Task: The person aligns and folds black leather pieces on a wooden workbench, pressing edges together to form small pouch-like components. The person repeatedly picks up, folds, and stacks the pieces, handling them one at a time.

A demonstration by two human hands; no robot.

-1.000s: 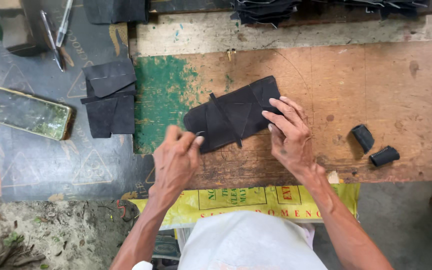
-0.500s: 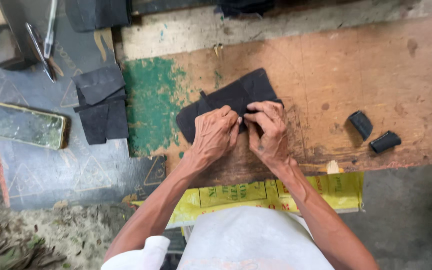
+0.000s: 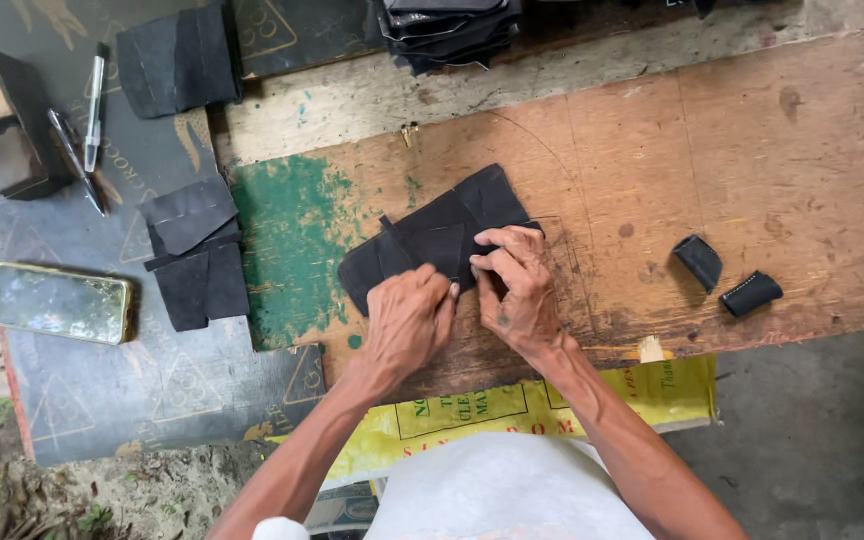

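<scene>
— Black sheet (image 3: 102,400) covers the far left, yes? What lies on it?

— At its upper corner a dark box (image 3: 7,125), then two pens (image 3: 87,130) lying close together. Below them a phone (image 3: 62,303) with a gold rim, screen up. Just right of that, a stack of black leather pieces (image 3: 197,255), and another folded black piece (image 3: 180,60) near the top edge.

— And past the sheet?

— The wooden counter (image 3: 752,150) begins, with a worn green patch (image 3: 287,250) of paint at its left end. A pile of dark leather (image 3: 447,30) sits at the far edge, partly out of view.

— Where is the piece being worked?

— The black leather panel (image 3: 402,250) lies flat on the counter, tilted, its left end over the edge of the green patch, its right end on bare wood. A small flap sits in its middle.

— The hands?

— Left hand (image 3: 407,320) rests on the panel's near edge, fingers curled down onto it; the grip is pressed together, though I cannot tell whether it pinches the leather or only presses it. Right hand (image 3: 517,285) is just beside it, nearly touching, fingertips bent and pinching at the flap's edge.

— Anything further right?

— Two small black leather rolls (image 3: 724,277), near each other, well apart from the hands. At the counter's near edge a yellow printed sack (image 3: 552,400) hangs down.
</scene>
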